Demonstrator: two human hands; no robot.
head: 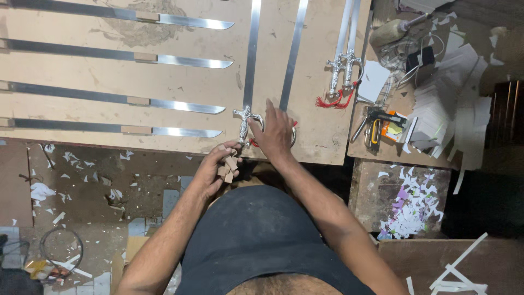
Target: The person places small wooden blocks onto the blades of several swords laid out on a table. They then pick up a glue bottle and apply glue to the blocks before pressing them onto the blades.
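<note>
Dim workshop, seen from above. Your surface (164,76) is a pale, scuffed board. Beyond its near edge lies a floor (87,186) littered with white paper scraps.

Four finished blades (117,54) lie crosswise on the left half of the board, tips pointing right, each with a tan paper band at mid-length. Two more long blades (252,54) run lengthwise down the middle toward you, side by side but apart.

The silver ornate hilt (244,123) of the left one of those two sits near the board's front edge, just beside your hands.

Your right hand (275,134) rests palm down over the end of the other blade, fingers spread and loosely curved. It covers that hilt, so you cannot tell whether it grips anything; a bit of red shows under it.

Your left hand (215,169) is at the board's edge, closed around a small bundle of tan wooden bits (228,168), fingertips touching the base of the silver hilt.

To the right, a pair of swords (343,60) lies together, hilts toward you, with red tassels (333,101) at the ends.

Farther right: a staple gun (374,128), a stack of white paper strips (436,109), a paint roller (390,31), tangled cable.
</note>
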